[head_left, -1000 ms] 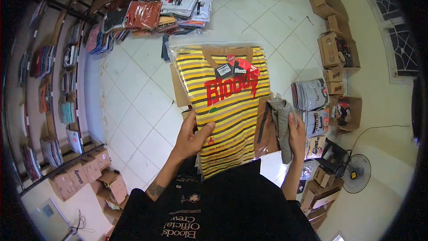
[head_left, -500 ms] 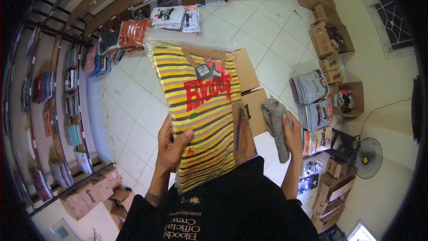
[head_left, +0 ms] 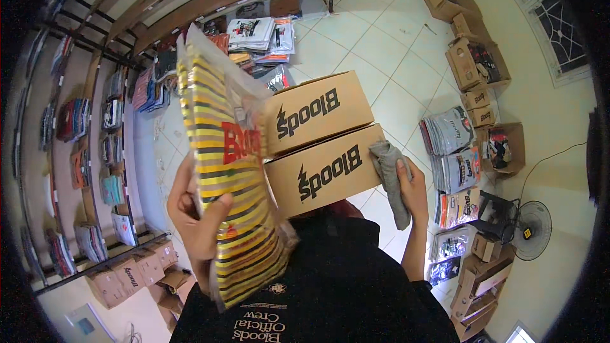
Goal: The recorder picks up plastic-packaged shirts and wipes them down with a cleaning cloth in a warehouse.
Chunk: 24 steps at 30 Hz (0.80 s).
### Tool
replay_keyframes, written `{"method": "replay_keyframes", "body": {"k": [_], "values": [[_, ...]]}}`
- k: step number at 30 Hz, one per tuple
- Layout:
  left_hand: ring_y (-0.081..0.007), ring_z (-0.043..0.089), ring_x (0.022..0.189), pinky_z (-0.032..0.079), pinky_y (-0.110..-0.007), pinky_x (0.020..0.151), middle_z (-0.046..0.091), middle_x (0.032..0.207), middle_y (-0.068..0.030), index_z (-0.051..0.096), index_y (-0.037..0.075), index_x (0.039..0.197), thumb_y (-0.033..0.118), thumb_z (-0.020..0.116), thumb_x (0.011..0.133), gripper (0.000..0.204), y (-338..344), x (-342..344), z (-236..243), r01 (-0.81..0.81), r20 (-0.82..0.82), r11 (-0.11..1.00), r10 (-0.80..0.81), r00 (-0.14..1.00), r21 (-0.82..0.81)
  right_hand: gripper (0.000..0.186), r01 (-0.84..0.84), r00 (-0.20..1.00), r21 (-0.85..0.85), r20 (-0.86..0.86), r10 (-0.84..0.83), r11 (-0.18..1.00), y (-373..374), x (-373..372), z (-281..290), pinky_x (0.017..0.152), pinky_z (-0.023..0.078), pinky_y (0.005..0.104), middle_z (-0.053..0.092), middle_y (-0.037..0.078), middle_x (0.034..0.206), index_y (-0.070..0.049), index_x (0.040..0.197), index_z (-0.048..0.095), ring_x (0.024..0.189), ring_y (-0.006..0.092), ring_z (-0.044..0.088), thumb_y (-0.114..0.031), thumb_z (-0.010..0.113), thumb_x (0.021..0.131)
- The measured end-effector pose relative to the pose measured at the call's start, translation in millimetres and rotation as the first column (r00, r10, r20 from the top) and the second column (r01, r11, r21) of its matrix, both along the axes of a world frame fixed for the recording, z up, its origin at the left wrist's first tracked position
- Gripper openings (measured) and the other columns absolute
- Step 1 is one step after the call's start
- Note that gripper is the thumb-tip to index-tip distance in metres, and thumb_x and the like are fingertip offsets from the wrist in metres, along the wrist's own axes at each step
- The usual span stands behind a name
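Observation:
My left hand (head_left: 200, 213) grips a folded shirt (head_left: 235, 184) with yellow, black and tan stripes, packed in a clear plastic bag. Its thumb lies over the front, and the fingers are partly hidden behind the bag. The packet is tilted, turned partly edge-on. In my right hand (head_left: 412, 194) is a crumpled grey cloth (head_left: 391, 178), bunched between thumb and fingers. Two brown cardboard boxes with black lettering, a farther box (head_left: 318, 105) and a nearer box (head_left: 327, 168), sit side by side between my hands. The striped packet covers their left ends.
Shelves (head_left: 89, 127) with folded bagged clothes line the left. Stacks of bagged shirts (head_left: 448, 130) stand on the tiled floor at right, beside open cardboard boxes (head_left: 473, 63) and a fan (head_left: 530, 230). More white shirt packets (head_left: 251, 33) lie at the far shelf.
The striped packet has swung left and turned more edge-on with my left hand, uncovering the two boxes. My right hand still holds the grey cloth in nearly the same place.

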State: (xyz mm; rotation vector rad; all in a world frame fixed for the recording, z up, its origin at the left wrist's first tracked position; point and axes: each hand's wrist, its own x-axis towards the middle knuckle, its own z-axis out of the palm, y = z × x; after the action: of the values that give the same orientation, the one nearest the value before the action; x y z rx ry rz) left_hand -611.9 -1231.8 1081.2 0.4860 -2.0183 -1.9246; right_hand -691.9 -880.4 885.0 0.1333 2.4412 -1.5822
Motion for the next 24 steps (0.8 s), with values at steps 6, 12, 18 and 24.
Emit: {"method": "replay_keyframes", "body": {"k": [6, 12, 18, 24], "values": [[-0.0067, 0.059, 0.076, 0.051, -0.024, 0.069, 0.066, 0.096, -0.0026, 0.038, -0.003, 0.153, -0.003, 0.064, 0.085, 0.073, 45.5, -30.3, -47.2, 0.143, 0.085, 0.967, -0.127, 0.988, -0.211, 0.042, -0.003, 1.000, -0.037, 0.022, 0.004, 0.999, -3.9, 11.8, -1.3, 0.074, 0.051, 0.0321, 0.071, 0.011, 0.090, 0.002, 0.122, 0.066, 0.080, 0.0146, 0.062, -0.034, 0.053, 0.106], [-0.0218, 0.057, 0.049, 0.049, -0.037, 0.051, 0.057, 0.065, -0.0169, 0.040, -0.001, 0.151, 0.004, 0.058, 0.081, 0.072, 78.7, -56.0, -103.2, 0.269, 0.035, 0.824, -0.291, 0.956, -0.499, 0.044, 0.048, 0.999, -0.138, 0.028, -0.045, 0.989, -37.4, 36.4, 6.3, 0.074, 0.051, 0.0304, 0.069, 0.007, 0.093, 0.001, 0.123, 0.066, 0.080, 0.0136, 0.062, -0.038, 0.052, 0.107], [-0.0419, 0.065, 0.083, 0.053, -0.046, 0.072, 0.062, 0.096, -0.0294, 0.031, -0.007, 0.153, 0.000, 0.059, 0.079, 0.080, 106.1, -57.7, -170.3, 0.316, -0.022, 0.774, -0.391, 0.920, -0.548, 0.051, 0.182, 0.981, -0.201, 0.105, -0.164, 0.963, -45.1, 53.8, 3.4, 0.080, 0.051, 0.0296, 0.069, 0.008, 0.106, 0.003, 0.124, 0.064, 0.090, 0.0155, 0.063, -0.044, 0.049, 0.107], [-0.0266, 0.067, 0.092, 0.054, -0.035, 0.083, 0.066, 0.107, -0.0178, 0.044, -0.001, 0.148, 0.016, 0.064, 0.098, 0.056, 75.7, -29.7, -160.0, 0.746, -0.039, 0.663, -0.745, 0.666, 0.060, 0.054, 0.349, 0.935, -0.421, 0.097, -0.340, 0.837, -41.4, 59.8, 14.9, 0.103, 0.045, 0.0355, 0.060, 0.012, 0.133, 0.001, 0.139, 0.054, 0.120, 0.0218, 0.057, -0.042, 0.043, 0.109]]}}
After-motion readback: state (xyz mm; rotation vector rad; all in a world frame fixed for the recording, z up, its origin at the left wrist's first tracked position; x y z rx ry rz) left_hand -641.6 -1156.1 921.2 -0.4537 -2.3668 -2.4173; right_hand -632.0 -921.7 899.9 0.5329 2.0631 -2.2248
